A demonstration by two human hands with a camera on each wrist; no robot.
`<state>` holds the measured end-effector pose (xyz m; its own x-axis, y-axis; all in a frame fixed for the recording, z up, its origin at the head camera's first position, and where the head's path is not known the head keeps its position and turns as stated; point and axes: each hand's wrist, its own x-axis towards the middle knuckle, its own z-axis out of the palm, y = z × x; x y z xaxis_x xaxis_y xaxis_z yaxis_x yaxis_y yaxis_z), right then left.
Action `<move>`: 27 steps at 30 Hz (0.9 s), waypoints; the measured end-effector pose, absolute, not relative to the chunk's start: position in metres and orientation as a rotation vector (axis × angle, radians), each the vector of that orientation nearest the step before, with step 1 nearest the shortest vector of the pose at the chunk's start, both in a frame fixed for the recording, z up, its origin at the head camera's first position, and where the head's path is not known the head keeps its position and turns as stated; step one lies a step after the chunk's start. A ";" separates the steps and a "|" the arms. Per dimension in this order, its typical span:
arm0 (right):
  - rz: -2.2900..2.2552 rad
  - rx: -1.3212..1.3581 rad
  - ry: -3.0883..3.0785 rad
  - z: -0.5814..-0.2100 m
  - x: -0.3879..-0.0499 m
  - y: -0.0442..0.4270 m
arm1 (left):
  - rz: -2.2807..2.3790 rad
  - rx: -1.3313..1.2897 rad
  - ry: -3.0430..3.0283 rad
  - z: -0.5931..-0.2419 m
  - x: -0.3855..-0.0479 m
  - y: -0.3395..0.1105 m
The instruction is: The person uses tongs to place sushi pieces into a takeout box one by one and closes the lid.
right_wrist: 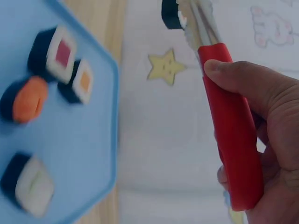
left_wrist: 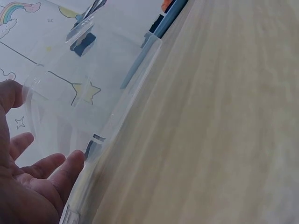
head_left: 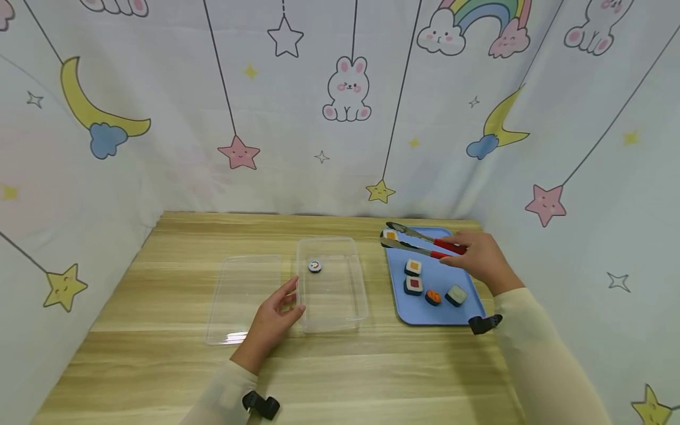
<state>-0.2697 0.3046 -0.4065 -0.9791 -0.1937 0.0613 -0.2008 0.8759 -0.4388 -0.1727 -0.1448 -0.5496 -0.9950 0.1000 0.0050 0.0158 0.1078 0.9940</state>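
Right grip (head_left: 480,257) wraps tongs (head_left: 425,252), sushi roll (head_left: 391,235) between tips, far-left corner of tray (head_left: 419,316). Clear box (head_left: 332,295) left of tips; left grip (head_left: 272,321) nearer, fingers relaxed against it.

On my head view I see a blue tray (head_left: 441,273) right of centre and red-handled tongs (head_left: 438,255) with dark tips. Most sushi pieces (head_left: 413,285) are black-sided with white tops, two centred in yellow, one in deep red (one piece, I notice, is bright orange on top). Below, the table (head_left: 329,372) is streaked yellow-brown; across the upper frame the white curtain (head_left: 297,112) carries yellow moons (head_left: 82,106), pink stars (head_left: 239,153) and pink-cheeked rabbits (head_left: 347,88).
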 end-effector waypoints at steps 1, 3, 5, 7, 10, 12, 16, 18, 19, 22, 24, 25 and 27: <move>0.714 0.339 -3.026 -0.406 -0.272 0.296 | 2.055 0.118 2.289 -0.550 -0.172 -0.145; 0.702 0.387 -3.024 -0.406 -0.277 0.278 | 2.052 0.115 2.293 -0.550 -0.172 -0.144; 0.680 0.452 -3.024 -0.408 -0.281 0.260 | 2.047 0.112 2.298 -0.551 -0.172 -0.144; 0.680 0.522 -3.023 -0.411 -0.283 0.243 | 2.047 0.110 2.303 -0.551 -0.172 -0.144; 0.719 0.627 -3.026 -0.420 -0.284 0.218 | 2.055 0.119 2.310 -0.552 -0.172 -0.144; 0.745 0.708 -3.034 -0.427 -0.282 0.203 | 2.060 0.122 2.314 -0.552 -0.172 -0.144; 0.702 0.871 -3.045 -0.437 -0.282 0.176 | 2.050 0.120 2.322 -0.551 -0.171 -0.143; 0.664 0.930 -3.043 -0.441 -0.282 0.166 | 2.039 0.116 2.328 -0.551 -0.170 -0.142; 0.639 0.946 -3.048 -0.441 -0.283 0.161 | 2.037 0.111 2.330 -0.551 -0.170 -0.142; 0.599 0.975 -3.055 -0.443 -0.285 0.150 | 2.039 0.118 2.343 -0.551 -0.170 -0.143; 0.562 0.979 -3.068 -0.443 -0.286 0.145 | 2.046 0.123 2.346 -0.552 -0.170 -0.143; 0.543 0.979 -3.073 -0.444 -0.287 0.143 | 2.047 0.116 2.344 -0.552 -0.171 -0.143; 0.521 0.971 -3.085 -0.444 -0.288 0.139 | 2.043 0.123 2.341 -0.552 -0.171 -0.143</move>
